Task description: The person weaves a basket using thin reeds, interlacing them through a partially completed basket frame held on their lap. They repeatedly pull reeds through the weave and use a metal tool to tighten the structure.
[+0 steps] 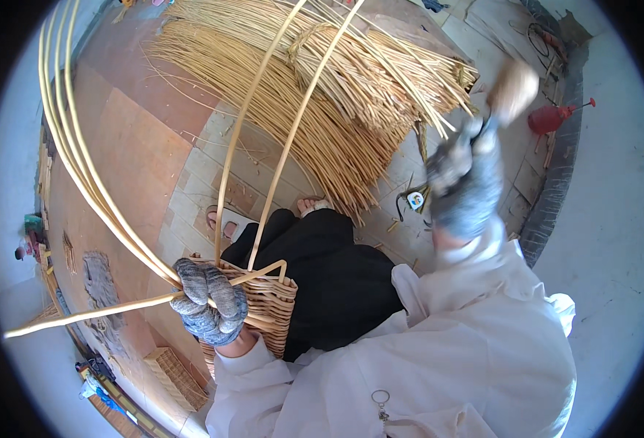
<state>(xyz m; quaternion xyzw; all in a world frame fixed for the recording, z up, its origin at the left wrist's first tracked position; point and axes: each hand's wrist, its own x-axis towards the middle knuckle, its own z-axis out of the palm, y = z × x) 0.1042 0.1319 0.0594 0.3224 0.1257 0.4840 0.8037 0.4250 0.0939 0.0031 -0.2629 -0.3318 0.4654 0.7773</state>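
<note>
A partly woven wicker basket (282, 299) rests by my lap, against the dark cloth over my legs. My left hand (211, 299), in a grey knitted glove, is closed around pale willow rods (106, 197) at the basket's rim. Several long rods rise from there toward the upper left, and one thicker rod points left. Two more upright rods (287, 146) stand up from the basket. Out to the right, my gloved right hand (468, 168) is raised and blurred by motion. It grips a tool with a thick pale wooden end (515, 89); its exact kind is smeared.
Large bundles of willow rods (300, 95) lie on the tiled floor ahead. A small white tape measure (415, 199) is near their right end. Beside the right wall sits a red bottle with a pump (548, 119). A rectangular wicker piece (178, 379) and grey cloth (103, 292) lie at the left.
</note>
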